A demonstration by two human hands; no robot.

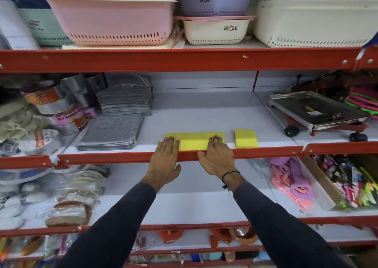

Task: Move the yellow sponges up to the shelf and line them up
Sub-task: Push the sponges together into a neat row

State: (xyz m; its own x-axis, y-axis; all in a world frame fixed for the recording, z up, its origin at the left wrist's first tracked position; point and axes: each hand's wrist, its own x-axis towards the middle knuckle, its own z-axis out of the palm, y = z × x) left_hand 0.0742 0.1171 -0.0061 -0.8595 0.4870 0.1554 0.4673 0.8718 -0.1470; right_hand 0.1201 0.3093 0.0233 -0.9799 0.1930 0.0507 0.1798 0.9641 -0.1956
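Observation:
Three yellow sponges lie side by side, touching, at the front of the white middle shelf. A further yellow sponge lies apart, a little to their right. My left hand rests flat with its fingertips on the leftmost sponge of the row. My right hand rests flat with its fingers on the rightmost sponge of the row. Both palms lie over the shelf's red front rail. Neither hand grips anything.
Grey folded cloths lie left of the sponges. A steel trolley tray on wheels stands at the right. Plastic baskets fill the shelf above. The shelf below holds packed scrubbers at left and pink items at right.

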